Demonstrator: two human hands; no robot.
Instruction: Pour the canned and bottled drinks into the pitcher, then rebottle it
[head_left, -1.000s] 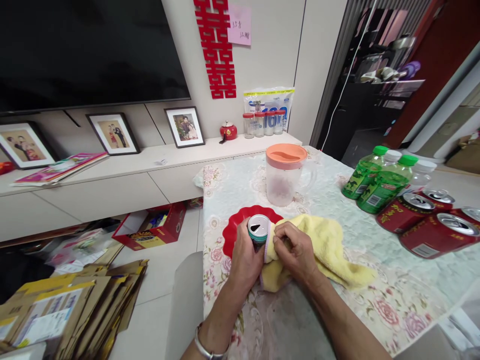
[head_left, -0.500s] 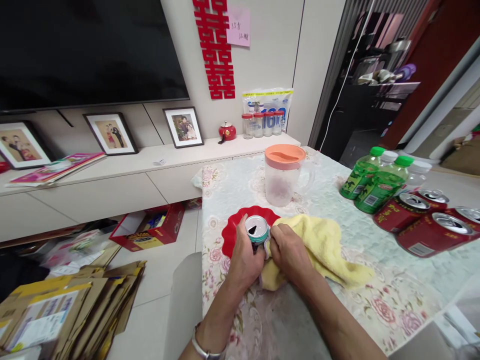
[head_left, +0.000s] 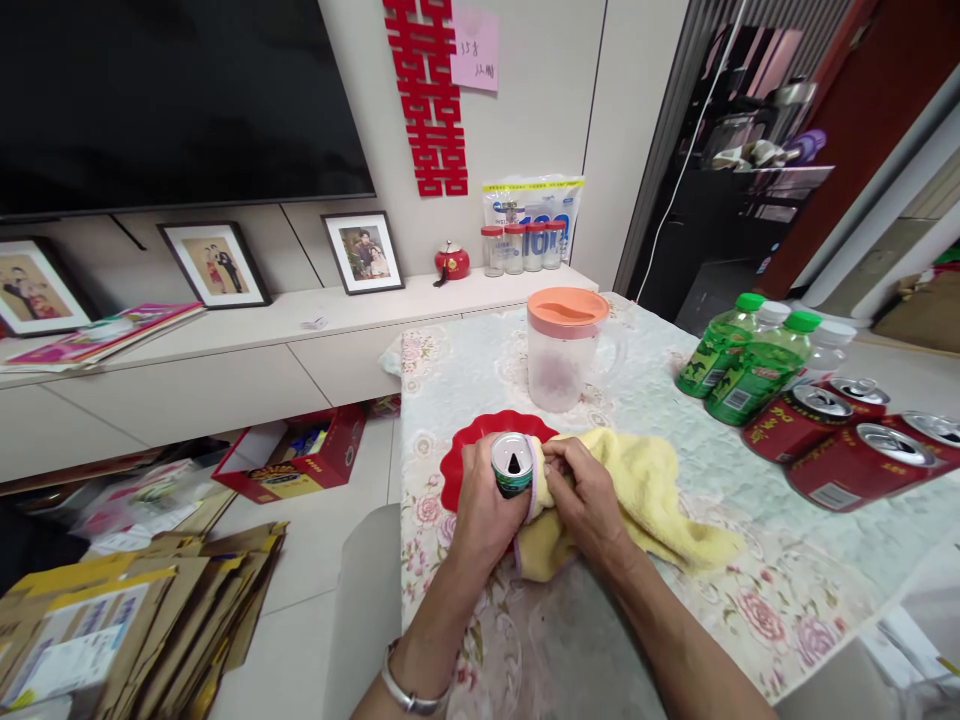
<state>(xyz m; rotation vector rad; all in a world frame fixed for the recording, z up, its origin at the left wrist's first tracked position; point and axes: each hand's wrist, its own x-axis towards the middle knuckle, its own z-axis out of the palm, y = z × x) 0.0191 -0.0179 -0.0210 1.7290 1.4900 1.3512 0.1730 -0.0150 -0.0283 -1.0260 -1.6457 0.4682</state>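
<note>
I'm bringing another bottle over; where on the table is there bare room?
Bare tablecloth shows between pitcher and green bottles, and between yellow cloth and red cans. Crowded by the red dish: left hand on held can, right hand on cloth.

Can [head_left: 512, 478] left of towel [head_left: 649, 490]; pitcher [head_left: 562, 360] behind both; bottles [head_left: 759, 375] right of pitcher.
</note>
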